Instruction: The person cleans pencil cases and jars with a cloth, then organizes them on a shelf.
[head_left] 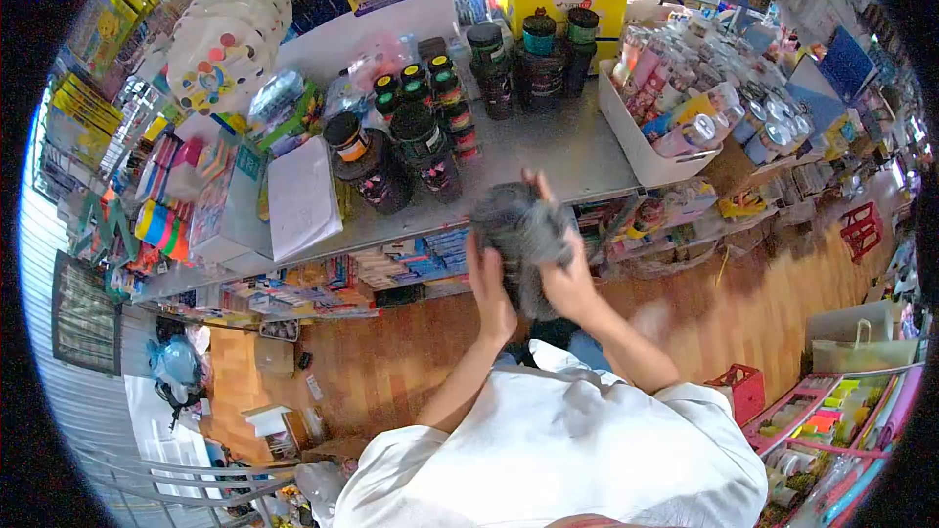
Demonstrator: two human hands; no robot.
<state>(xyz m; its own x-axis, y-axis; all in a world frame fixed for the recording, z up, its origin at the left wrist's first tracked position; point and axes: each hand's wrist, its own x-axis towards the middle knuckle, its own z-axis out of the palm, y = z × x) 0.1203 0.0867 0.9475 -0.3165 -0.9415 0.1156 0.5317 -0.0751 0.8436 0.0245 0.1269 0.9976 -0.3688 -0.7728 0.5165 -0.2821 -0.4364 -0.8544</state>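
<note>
A large black jar (514,220), smeared by motion, is held in front of my body just off the shelf's front edge. My left hand (492,293) is closed around its left side. My right hand (569,279) grips the right side, where a greyish patch is too blurred to identify. Nearby on the grey shelf (577,142) stand more dark jars: one with an orange band (367,166), one beside it (427,152), and a teal-banded one (541,68) farther back. Small stacked black pots (416,88) stand between them.
A white bin (660,152) full of bottles and tubes sits on the shelf to the right. White papers (303,200) lie at the left, overhanging the shelf edge. Packed goods (421,259) fill the level below. A red crate (740,391) rests on the wooden floor (372,362).
</note>
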